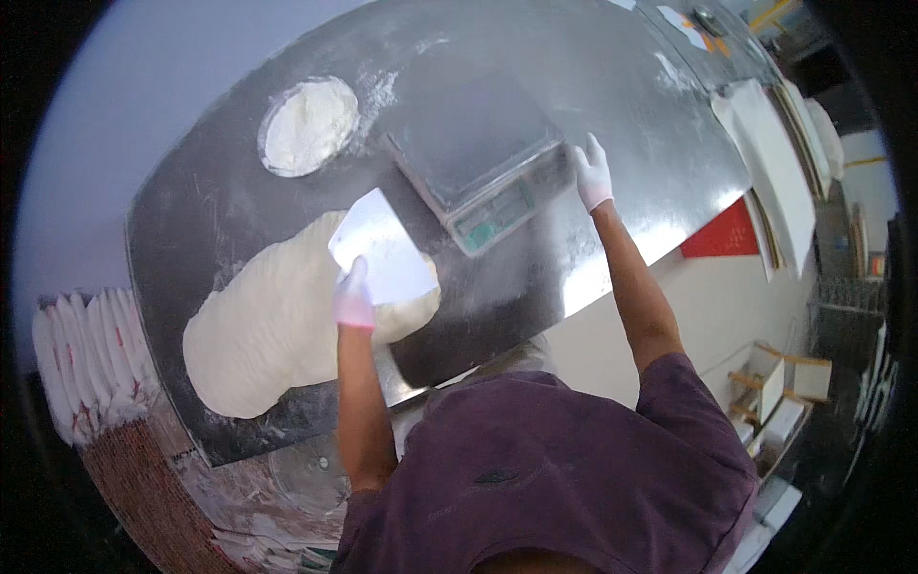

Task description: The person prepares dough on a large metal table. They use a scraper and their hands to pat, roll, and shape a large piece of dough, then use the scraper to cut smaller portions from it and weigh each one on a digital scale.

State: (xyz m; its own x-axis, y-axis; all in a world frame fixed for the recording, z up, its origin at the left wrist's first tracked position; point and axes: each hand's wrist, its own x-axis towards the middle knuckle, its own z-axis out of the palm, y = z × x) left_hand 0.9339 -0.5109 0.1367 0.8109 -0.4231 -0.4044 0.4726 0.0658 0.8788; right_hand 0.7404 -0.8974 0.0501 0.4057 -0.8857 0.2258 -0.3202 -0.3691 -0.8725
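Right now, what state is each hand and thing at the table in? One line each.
Left hand: gloved, closed on the white scraper
White scraper: held over the dough's right end
Dough: one long mass, resting on the table
Right hand: gloved, open, beside the scale; contact unclear
Scale: on the table, display unreadable
White powder: heaped, some dusted nearby

Tabletop (660, 124): bare metal gives my right hand (593, 177) room to pass rightward.
Scale (478, 158): blocks that hand's way left.
Dough (268, 311): bars low passage left of my left hand (354, 297).
Scraper (382, 253): only a narrow strip separates it from the scale.
Flour (311, 124): obstructs the far left.
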